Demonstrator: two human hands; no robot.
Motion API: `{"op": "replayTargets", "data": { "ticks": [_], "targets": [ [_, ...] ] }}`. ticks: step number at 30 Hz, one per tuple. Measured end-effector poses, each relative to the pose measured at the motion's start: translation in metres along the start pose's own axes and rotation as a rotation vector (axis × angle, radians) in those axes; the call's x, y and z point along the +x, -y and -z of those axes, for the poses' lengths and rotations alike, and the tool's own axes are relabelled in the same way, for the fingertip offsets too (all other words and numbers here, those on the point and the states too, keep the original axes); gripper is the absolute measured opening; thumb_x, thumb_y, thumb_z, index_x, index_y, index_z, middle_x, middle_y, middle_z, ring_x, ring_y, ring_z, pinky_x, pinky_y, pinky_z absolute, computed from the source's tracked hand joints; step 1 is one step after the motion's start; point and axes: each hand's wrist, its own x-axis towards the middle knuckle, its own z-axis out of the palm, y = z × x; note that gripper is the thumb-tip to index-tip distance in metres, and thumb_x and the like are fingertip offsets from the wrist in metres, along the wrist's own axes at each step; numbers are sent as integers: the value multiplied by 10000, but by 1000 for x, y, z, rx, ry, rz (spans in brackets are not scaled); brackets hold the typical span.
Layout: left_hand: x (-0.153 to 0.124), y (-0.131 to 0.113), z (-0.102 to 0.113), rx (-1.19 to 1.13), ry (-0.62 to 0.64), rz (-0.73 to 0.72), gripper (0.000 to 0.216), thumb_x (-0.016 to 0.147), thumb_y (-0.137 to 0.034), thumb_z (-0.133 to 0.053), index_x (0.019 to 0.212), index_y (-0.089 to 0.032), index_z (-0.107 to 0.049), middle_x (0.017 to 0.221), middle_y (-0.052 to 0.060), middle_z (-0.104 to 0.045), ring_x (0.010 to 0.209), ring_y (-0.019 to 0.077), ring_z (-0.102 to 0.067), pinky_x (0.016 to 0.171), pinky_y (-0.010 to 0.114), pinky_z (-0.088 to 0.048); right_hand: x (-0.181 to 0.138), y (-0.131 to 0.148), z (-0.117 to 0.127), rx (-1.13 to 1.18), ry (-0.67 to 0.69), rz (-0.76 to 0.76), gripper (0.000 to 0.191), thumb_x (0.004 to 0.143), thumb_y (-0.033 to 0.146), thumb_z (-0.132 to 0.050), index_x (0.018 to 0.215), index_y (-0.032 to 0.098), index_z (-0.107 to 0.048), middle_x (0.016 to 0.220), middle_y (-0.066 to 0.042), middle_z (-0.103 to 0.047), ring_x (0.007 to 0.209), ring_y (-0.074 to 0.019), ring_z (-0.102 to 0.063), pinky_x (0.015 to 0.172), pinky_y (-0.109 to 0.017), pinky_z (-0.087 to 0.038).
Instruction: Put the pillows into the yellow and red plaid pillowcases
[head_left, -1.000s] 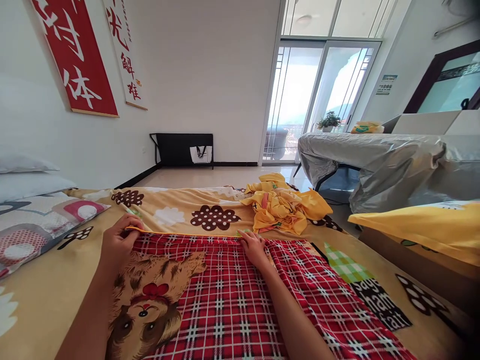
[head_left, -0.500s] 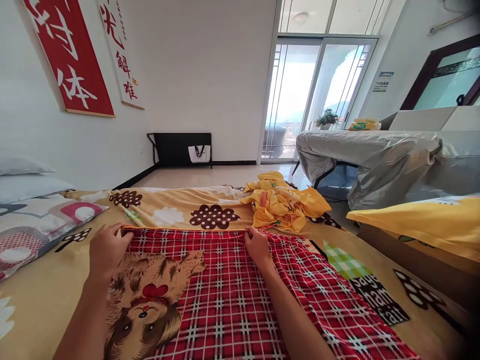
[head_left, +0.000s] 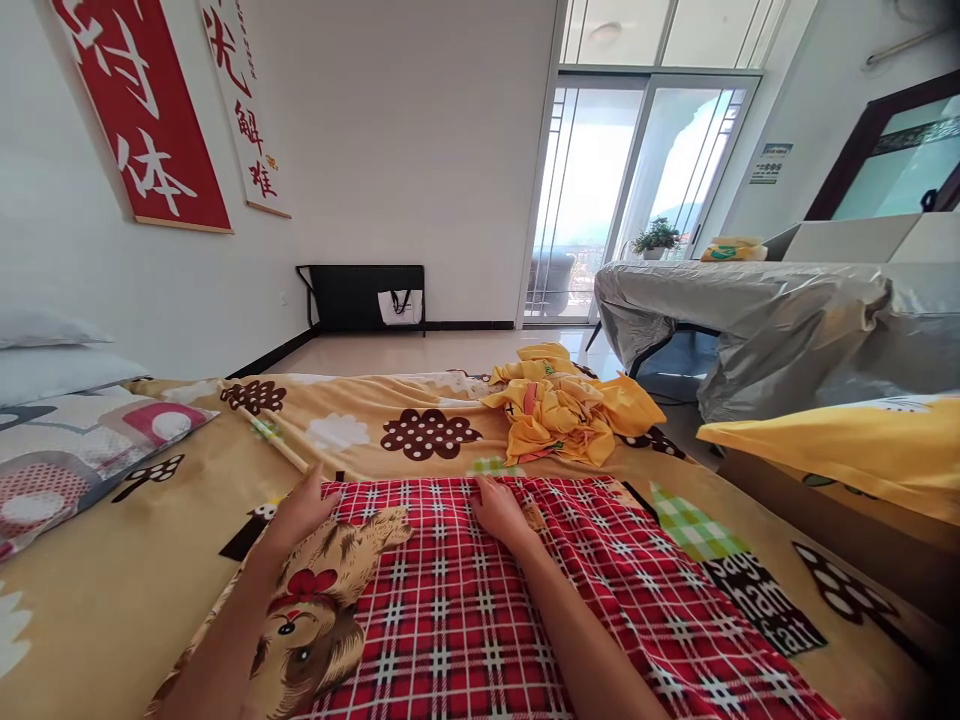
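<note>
A red plaid cloth with a brown dog print lies spread over a tan patterned blanket on the bed. My left hand rests flat near the cloth's far left corner, fingers stretched out. Near the middle of the same far edge my right hand lies with its fingers flat on the plaid. Neither hand grips anything. A crumpled yellow garment sits on the blanket just beyond my right hand.
Pillows lie at the left by the wall. A table under a grey cover stands at the right, with a yellow cushion in front of it. A black rack stands by the far wall near glass doors.
Both hands have drawn back toward me and closer together. They let go of the cloth's far edge, which now lies nearer, and rest flat on it.
</note>
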Motion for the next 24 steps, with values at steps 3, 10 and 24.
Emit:
{"op": "replayTargets", "data": {
  "ticks": [3,10,24],
  "targets": [
    [-18,-30,-34,33,151,-206,536,856,-389,-437,1349,-184,-483,1464,100,-438,1378,226,-361,1126,387,-291,-9,22,-7,10,45,117,441,921,255,-404,1335,144,-509,1411,-124,-493,1343,-223,-397,1098,-355,-275],
    [-42,-51,-86,142,312,-316,545,930,-434,-285,1423,-243,-417,1520,95,-342,1423,281,-255,1141,561,-149,-20,34,-33,-20,209,206,590,947,562,-283,1457,273,-353,1537,-63,-297,1433,-215,-220,1149,-485,-131],
    [-4,47,-53,315,185,-39,463,873,-235,-407,1316,-248,-542,1504,94,-375,1403,264,-296,1130,566,-151,-30,46,-6,-145,126,-61,613,908,335,-448,1468,112,-337,1550,-136,-233,1449,-287,-131,1175,-452,-109]
  ]
}}
